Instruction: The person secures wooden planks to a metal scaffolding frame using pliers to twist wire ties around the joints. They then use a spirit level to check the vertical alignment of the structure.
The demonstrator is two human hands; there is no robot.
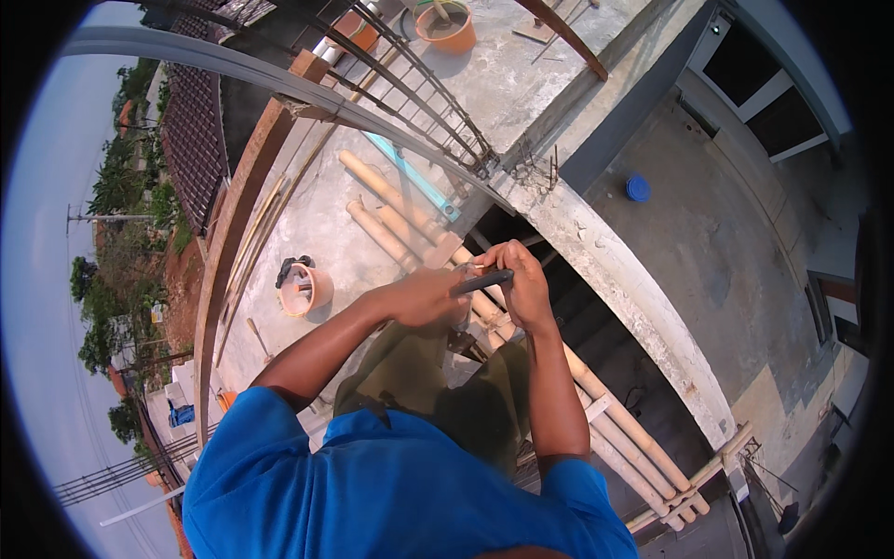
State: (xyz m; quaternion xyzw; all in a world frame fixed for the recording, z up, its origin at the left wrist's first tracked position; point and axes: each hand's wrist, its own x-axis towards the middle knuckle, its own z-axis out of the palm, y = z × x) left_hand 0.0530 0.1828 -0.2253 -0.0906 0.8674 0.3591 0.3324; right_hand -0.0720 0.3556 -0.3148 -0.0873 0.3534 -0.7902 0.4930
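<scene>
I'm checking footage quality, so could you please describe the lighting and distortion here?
In the head view, bright daylight pales the concrete slab; the opening beside the concrete ledge is in shadow; fisheye distortion bows that ledge; black fills the corners.

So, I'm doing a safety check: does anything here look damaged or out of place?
The concrete ledge beside the dark opening looks rough and blotchy, with thin rods jutting out: odd against the smooth grey wall, though possibly just unfinished. No spill stands out.
</scene>
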